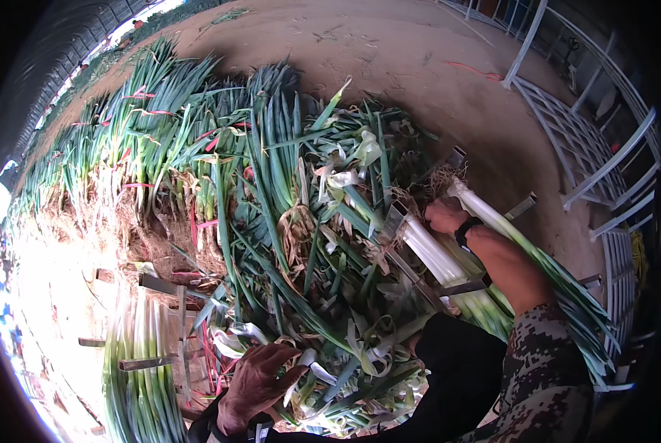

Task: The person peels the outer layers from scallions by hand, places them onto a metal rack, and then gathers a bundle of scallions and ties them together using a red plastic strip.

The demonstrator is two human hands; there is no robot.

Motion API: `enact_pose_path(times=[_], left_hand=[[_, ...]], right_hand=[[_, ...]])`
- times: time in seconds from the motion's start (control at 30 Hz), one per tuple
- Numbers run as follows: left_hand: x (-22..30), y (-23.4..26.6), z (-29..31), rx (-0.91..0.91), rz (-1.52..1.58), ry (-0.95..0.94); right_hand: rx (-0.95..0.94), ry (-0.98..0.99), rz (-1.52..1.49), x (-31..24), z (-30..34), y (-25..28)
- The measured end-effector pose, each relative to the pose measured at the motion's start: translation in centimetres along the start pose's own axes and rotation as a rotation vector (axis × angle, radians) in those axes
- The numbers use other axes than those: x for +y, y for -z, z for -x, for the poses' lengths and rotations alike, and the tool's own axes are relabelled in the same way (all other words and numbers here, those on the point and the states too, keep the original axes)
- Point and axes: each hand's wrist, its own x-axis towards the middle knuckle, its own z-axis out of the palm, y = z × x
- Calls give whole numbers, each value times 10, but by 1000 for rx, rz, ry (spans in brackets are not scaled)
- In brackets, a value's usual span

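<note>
My left hand (260,384) is low in the view, over a heap of leafy trimmings (345,295). Its thumb stands apart from loosely bent fingers, and I see nothing held. With a dark band at its wrist, my right hand (446,215) reaches to the root ends of long green onions on the right. Its fingers are curled closed, and what they grip is hidden. White-stemmed green onions (428,247) lie in a metal rack beside it. Another green onion bundle (526,240) extends past the forearm, with brown roots at its upper end.
Tied bunches of green onions (146,133) with red ties and brown roots stand at the far left. Cleaned green onions (135,354) rest in a metal rack (149,362) at the lower left. White metal railings (566,140) stand on the bare floor (389,52) at the right.
</note>
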Motion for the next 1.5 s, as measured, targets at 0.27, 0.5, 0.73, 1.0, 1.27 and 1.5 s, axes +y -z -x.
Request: enact_pose_path(times=[0.27, 0.5, 0.73, 1.0, 1.27, 1.5], left_hand=[[12, 9, 7, -19, 35, 81], [17, 14, 5, -17, 0, 26], [22, 20, 10, 75, 25, 34], [28, 29, 20, 109, 36, 51], [20, 37, 42, 183, 31, 87], [23, 42, 44, 161, 0, 56]], right_hand=[[503, -55, -351, 3, -25, -8], [251, 134, -45, 19, -25, -6], [295, 12, -231, -3, 25, 57], [2, 213, -186, -84, 27, -18], [125, -19, -35, -106, 16, -45], [-33, -34, -1020, -70, 40, 63]])
